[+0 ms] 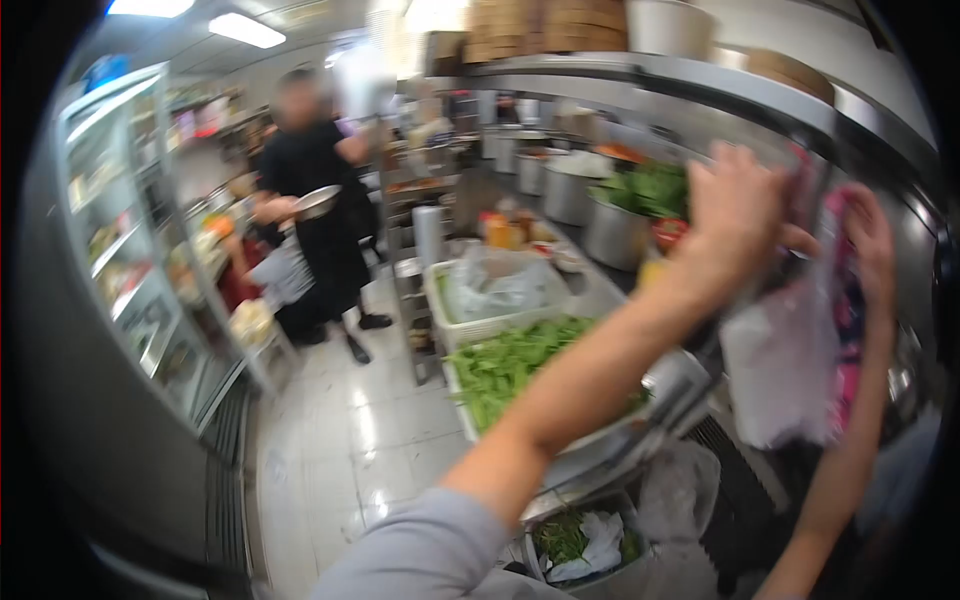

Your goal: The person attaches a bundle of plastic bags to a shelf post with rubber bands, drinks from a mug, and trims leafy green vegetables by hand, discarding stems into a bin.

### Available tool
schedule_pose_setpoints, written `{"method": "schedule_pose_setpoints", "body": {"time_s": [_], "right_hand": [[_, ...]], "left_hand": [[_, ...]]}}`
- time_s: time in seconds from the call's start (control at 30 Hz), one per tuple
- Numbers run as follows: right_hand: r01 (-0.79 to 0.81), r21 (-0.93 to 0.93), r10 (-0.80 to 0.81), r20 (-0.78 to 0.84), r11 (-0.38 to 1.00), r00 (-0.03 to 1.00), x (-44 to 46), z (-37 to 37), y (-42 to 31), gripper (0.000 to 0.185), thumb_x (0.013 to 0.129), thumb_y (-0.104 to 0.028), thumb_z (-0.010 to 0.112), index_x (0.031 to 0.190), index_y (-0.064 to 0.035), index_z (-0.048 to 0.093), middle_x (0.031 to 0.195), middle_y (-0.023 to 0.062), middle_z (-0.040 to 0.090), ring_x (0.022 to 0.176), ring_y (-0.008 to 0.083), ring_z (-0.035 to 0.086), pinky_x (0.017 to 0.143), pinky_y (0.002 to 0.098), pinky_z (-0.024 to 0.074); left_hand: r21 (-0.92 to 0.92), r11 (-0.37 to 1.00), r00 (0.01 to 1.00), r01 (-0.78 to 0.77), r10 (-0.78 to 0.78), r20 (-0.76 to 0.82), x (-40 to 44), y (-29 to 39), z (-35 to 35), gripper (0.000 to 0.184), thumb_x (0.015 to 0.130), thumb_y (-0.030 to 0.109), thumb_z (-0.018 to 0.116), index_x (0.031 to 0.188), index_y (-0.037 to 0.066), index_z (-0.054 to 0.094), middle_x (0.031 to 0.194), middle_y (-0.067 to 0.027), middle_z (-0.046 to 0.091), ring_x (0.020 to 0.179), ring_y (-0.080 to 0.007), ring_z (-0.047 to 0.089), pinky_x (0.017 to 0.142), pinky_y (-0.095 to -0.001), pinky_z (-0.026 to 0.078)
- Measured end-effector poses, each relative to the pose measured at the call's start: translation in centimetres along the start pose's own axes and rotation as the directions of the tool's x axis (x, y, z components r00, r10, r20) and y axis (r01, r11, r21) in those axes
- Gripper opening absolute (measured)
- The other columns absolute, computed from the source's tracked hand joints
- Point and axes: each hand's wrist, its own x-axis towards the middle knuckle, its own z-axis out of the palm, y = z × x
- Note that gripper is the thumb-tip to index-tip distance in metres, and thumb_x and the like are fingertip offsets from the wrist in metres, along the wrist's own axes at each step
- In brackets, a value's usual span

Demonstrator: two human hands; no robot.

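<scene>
My right hand [868,235] is closed round the upper edge of a clear plastic bag [848,340] with pink and dark print. The bag hangs down below it at the right, and a whitish part [775,360] of it shows on the left. My left hand [740,205] is raised just left of the bag, close to the metal shelf, its fingers curled and blurred. A pinkish strip shows beside its thumb, but what those fingers hold is hidden. Past my left forearm lies a white tray [463,385] of cut green leaves [520,360].
A metal shelf [600,62] runs overhead, carrying bamboo steamers [585,28]. Metal pots [615,235] line the counter behind my arm. Below stands a bin [535,555] with greens and plastic. A person [320,180] holding a metal bowl [318,203] stands in the aisle beside a glass-door fridge [125,240].
</scene>
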Motion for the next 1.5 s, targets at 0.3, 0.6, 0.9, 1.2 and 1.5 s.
{"method": "schedule_pose_setpoints", "body": {"time_s": [0.3,0.6,0.9,1.2,1.5], "right_hand": [[-0.008,0.102,0.008,-0.004,0.995,1.0,-0.5,2.1,-2.9,0.019,0.093,-0.009,0.062,0.11,0.0002,0.062,0.103,0.0058,0.068,0.096,0.0106,0.062,0.086,0.0234,0.0482],[0.124,-0.117,-0.106,0.148,0.985,0.983,-1.4,4.3,-7.4,0.019,0.088,-0.007,0.065,0.107,-0.0036,0.07,0.101,0.0047,0.07,0.095,0.0141,0.064,0.089,0.0288,0.0489],[0.15,-0.163,-0.109,0.235,0.975,0.966,-0.7,5.8,-7.5,0.024,0.087,-0.004,0.063,0.11,-0.0049,0.071,0.099,0.0104,0.072,0.088,0.0166,0.066,0.084,0.0292,0.0517],[0.29,-0.361,-0.208,0.249,0.886,0.946,-0.9,4.8,-8.4,0.034,0.085,0.007,0.058,0.116,-0.0053,0.067,0.099,0.0096,0.072,0.087,0.0147,0.067,0.085,0.0271,0.0533],[0.443,-0.29,-0.406,0.18,0.848,0.896,-0.4,5.7,-6.3,0.037,0.083,0.007,0.063,0.118,-0.0043,0.066,0.107,0.0131,0.07,0.092,0.0197,0.068,0.083,0.0295,0.0543]], "left_hand": [[-0.147,0.967,0.956,-0.21,0.234,0.176,2.7,-0.5,-2.0,0.022,0.073,0.02,0.073,0.094,0.01,0.072,0.095,-0.0111,0.066,0.093,-0.0293,0.064,0.084,-0.0374,0.05],[-0.203,0.944,0.964,-0.261,0.267,0.006,2.8,-0.6,-0.3,0.018,0.075,0.015,0.071,0.088,0.005,0.066,0.082,-0.0108,0.061,0.079,-0.0285,0.061,0.073,-0.0389,0.048],[-0.212,0.95,0.974,-0.228,0.22,-0.061,2.7,-0.7,-0.4,0.013,0.077,0.009,0.068,0.089,0.003,0.067,0.09,-0.0128,0.065,0.084,-0.0338,0.063,0.076,-0.0403,0.049],[-0.474,0.868,0.984,-0.148,0.175,0.015,2.3,-0.9,-0.8,0.013,0.08,0.01,0.065,0.089,0.001,0.069,0.088,-0.0088,0.061,0.083,-0.0184,0.061,0.077,-0.0317,0.048],[-0.694,0.689,0.977,-0.211,0.132,-0.166,2.5,-0.3,1.0,0.019,0.083,0.011,0.06,0.09,-0.005,0.068,0.093,-0.0165,0.064,0.09,-0.0258,0.065,0.081,-0.0355,0.051]]}}
